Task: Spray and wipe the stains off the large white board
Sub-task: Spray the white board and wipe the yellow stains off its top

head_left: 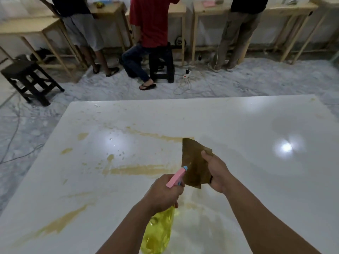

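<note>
The large white board (238,125) fills the lower view, streaked with yellowish-brown stains (139,169) across its left and middle. My left hand (165,193) grips a spray bottle (158,233) with a yellow body and a pink trigger head, whose blue nozzle points at the cloth. My right hand (216,172) holds a brown cloth (194,162) up above the board, pinched by its right edge. The two hands are close together over the board's middle.
Beyond the board's far edge lie a marble floor, a power strip with cables (185,76) and a dark stool (29,79) at the left. Three persons work at wooden tables (110,10) along the back wall, one seated on a black stool (162,65).
</note>
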